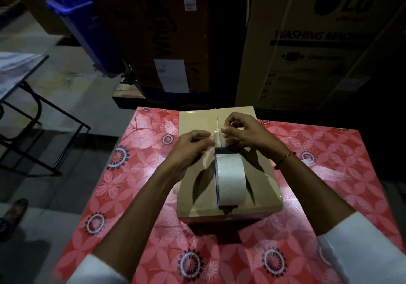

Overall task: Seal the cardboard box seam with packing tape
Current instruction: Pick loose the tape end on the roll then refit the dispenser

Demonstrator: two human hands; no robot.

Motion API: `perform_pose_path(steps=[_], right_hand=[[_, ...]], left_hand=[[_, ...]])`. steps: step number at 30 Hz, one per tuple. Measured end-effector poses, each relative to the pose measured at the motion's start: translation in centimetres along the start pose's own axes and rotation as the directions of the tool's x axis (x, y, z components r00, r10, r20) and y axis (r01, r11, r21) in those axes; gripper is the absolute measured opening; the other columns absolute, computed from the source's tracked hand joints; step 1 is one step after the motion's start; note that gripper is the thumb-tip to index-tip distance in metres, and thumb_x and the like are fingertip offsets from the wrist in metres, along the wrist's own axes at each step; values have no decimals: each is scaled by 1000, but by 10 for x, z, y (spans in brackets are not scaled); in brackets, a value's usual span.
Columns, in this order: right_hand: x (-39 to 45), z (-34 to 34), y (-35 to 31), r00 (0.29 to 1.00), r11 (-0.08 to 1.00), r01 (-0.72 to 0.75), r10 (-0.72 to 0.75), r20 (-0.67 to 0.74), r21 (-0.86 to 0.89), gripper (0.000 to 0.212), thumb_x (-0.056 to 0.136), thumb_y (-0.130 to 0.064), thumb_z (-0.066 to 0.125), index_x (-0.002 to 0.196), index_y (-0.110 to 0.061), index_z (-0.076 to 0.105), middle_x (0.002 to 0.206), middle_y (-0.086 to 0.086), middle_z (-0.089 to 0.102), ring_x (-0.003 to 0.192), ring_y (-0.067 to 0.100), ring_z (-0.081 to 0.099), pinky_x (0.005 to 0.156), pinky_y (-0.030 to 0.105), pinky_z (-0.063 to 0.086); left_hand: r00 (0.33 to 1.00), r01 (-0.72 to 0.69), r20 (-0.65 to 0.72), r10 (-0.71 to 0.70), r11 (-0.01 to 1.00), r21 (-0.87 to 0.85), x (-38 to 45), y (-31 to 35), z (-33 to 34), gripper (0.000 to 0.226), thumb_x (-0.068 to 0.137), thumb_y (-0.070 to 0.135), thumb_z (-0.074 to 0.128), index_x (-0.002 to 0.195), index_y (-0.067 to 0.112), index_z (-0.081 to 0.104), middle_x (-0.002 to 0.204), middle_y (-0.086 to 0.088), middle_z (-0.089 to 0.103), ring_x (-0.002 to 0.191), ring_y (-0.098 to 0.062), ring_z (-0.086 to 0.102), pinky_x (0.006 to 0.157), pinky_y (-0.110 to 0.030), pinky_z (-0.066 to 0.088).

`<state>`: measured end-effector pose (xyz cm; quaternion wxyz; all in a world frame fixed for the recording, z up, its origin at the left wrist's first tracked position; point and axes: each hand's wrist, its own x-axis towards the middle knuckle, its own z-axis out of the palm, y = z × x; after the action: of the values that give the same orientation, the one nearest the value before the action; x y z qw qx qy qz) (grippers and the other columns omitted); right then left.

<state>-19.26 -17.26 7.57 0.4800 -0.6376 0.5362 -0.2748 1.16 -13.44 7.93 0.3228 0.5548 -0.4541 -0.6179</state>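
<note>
A small brown cardboard box [197,121] stands on a table with a red flowered cloth [140,174]. Its top flaps are closed, and the seam [216,119] runs away from me down the middle. A roll of pale packing tape [230,178] stands on edge on the box top, over the near half of the seam. Just beyond the roll, my left hand [193,145] and my right hand [243,132] meet above the seam, each pinching the clear free end of the tape [218,134] between thumb and fingertips. The tape end itself is hard to make out.
Large cardboard appliance cartons [318,42] rise right behind the table. A blue plastic bin [77,20] leans at the back left. A metal-framed table [19,90] stands on the floor to the left, and a sandalled foot [15,213] shows at the left edge.
</note>
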Motion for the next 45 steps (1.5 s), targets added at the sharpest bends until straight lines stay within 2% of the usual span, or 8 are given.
perform_pose_path(steps=[6, 12, 16, 20, 26, 34, 39, 45], right_hand=[[8, -5, 0, 997, 996, -60, 56, 61, 64, 14, 100, -21, 65, 106, -10, 60, 108, 19, 71, 91, 32, 77, 75, 39, 63], [14, -19, -6, 970, 954, -189, 145, 195, 231, 24, 92, -15, 74, 109, -9, 58, 94, 11, 69, 89, 32, 76, 56, 21, 56], [15, -32, 1, 934, 868, -292, 167, 317, 402, 43, 78, -19, 78, 116, -10, 60, 107, 15, 70, 99, 33, 75, 83, 38, 65], [4, -36, 19, 971, 889, -213, 145, 191, 406, 26, 86, -14, 76, 109, -6, 69, 99, 14, 71, 92, 29, 71, 90, 44, 60], [-13, -13, 24, 989, 949, -145, 140, 40, 281, 13, 94, -11, 71, 102, -1, 73, 85, 16, 65, 73, 16, 62, 68, 23, 55], [-15, -3, 18, 990, 961, -133, 142, -20, 244, 9, 97, -6, 65, 96, -2, 73, 72, 4, 65, 57, 1, 60, 56, 15, 52], [-12, -3, 14, 990, 974, -137, 142, -16, 180, 8, 98, -8, 64, 96, -7, 72, 72, 3, 66, 61, 6, 60, 57, 19, 51], [-9, -7, 7, 976, 929, -209, 216, 12, 306, 11, 93, -1, 65, 87, -8, 70, 72, 4, 69, 58, 13, 58, 50, 24, 50]], left_hand=[[991, -116, -58, 122, 988, 98, 24, 1, 17, 18, 98, 15, 60, 107, 2, 67, 81, -5, 67, 68, -8, 64, 75, -36, 52], [988, -101, -109, 108, 993, 67, 34, -4, 22, 12, 97, 12, 60, 98, 3, 69, 80, -5, 67, 60, -2, 62, 64, -25, 48], [986, -85, -141, 92, 995, 60, 37, -5, 21, 12, 97, 12, 60, 97, 3, 68, 79, -5, 66, 59, -2, 59, 62, -23, 48], [984, -65, -168, 68, 998, 20, 39, -7, 21, 9, 96, 10, 62, 90, 6, 68, 78, -6, 66, 56, -2, 56, 62, -22, 47], [980, -68, -187, 69, 998, 13, 41, -9, 23, 10, 95, 11, 63, 93, 4, 69, 78, -6, 66, 63, -7, 57, 64, -23, 49], [981, -68, -186, 64, 997, -19, 42, -10, 21, 9, 94, 12, 64, 88, 7, 69, 78, -7, 67, 59, -5, 58, 66, -24, 50], [983, -75, -167, 72, 997, -9, 42, -10, 17, 9, 94, 11, 66, 86, 8, 70, 78, -8, 67, 59, -6, 60, 67, -25, 51], [988, 104, 128, -91, 989, -102, 42, 10, -3, 8, 88, 10, 72, 91, 3, 68, 83, -10, 65, 65, -12, 56, 71, -26, 52]])
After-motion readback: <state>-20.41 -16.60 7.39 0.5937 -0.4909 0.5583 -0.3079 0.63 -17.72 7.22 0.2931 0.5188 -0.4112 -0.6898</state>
